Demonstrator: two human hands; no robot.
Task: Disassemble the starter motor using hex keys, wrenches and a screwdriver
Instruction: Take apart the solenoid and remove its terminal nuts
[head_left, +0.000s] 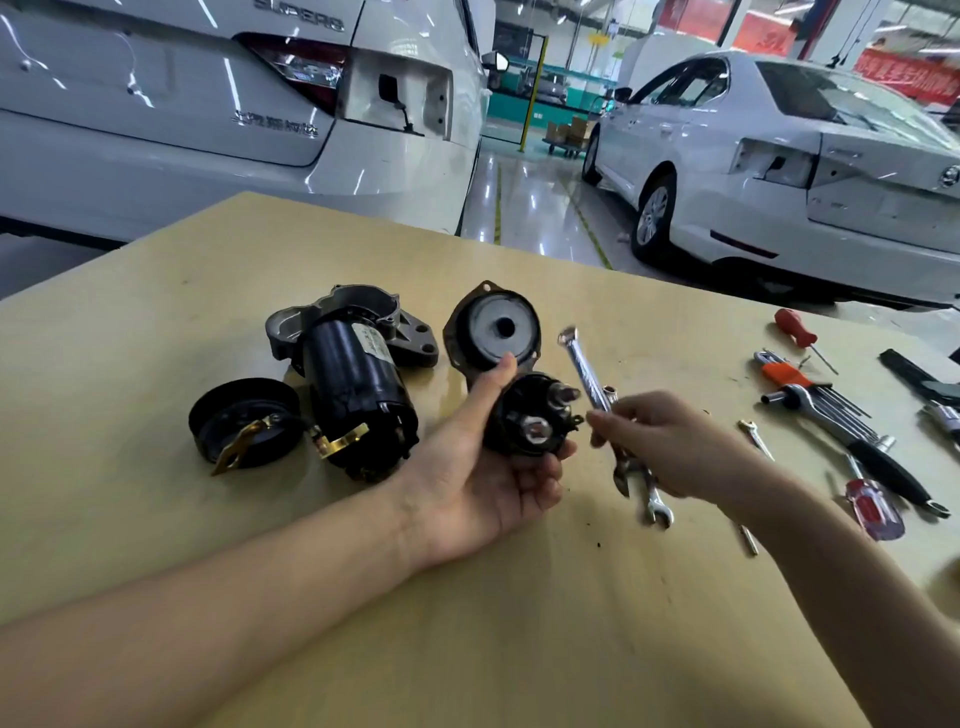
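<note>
My left hand (480, 483) grips a black solenoid (527, 413) above the table, terminal studs pointing right. My right hand (670, 447) pinches a chrome wrench (584, 371) whose blurred upper end rises just right of the studs. A second wrench (655, 506) lies on the table under that hand. The black starter motor body (358, 384) with its grey nose housing lies at the left centre. A black end cap (244, 428) with a brass strap sits left of it. A round cover plate (493, 327) stands behind the solenoid.
Tools lie on the wooden table (467, 623) at the right: an orange hex key set (810, 389), a ratchet handle (883, 462), a red screwdriver (797, 330) and a clear red-handled screwdriver (872, 506). White cars are parked beyond the table's far edge.
</note>
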